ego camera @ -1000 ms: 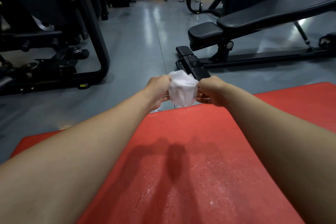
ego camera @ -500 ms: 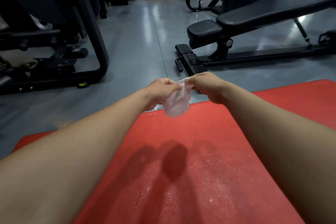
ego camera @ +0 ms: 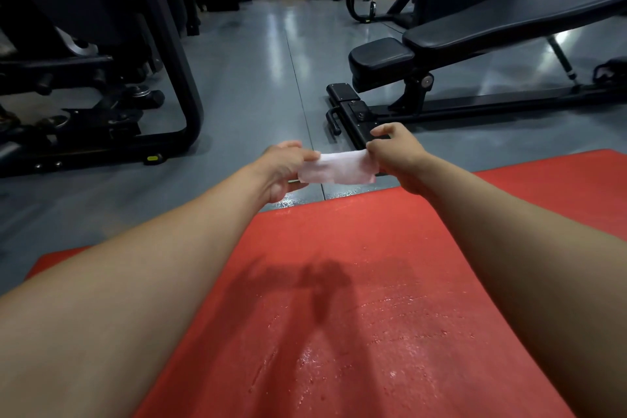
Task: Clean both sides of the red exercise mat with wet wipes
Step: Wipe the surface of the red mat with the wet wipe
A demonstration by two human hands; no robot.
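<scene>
- Head view: both forearms reach forward over a red exercise mat [ego camera: 356, 282] that lies flat on the grey floor [ego camera: 258, 78] and fills the lower middle of the picture.
- The left hand [ego camera: 283, 168] pinches the left end of a white wet wipe [ego camera: 337, 168], thumb and fingers curled onto it.
- The right hand [ego camera: 398, 156] grips the wipe's right end with curled fingers; one finger sticks out forward above the rest.
- The wipe is stretched out flat and roughly level between the two hands, held in the air just above the far edge of the mat, not touching it.
- The mat's near surface glistens with wet streaks and small droplets, most of them toward the lower right; a little wetness also shines on the floor right at the mat's far edge.
- The shadow of the arms and the wipe falls on the mat's middle.
- Beyond the mat on the right stands a black weight bench [ego camera: 475, 34] with a padded seat and an inclined back pad on a low steel frame.
- On the left is a black exercise machine [ego camera: 101, 95] with a curved tubular base, well apart from the mat.
- More gym equipment stands dim in the far background.
</scene>
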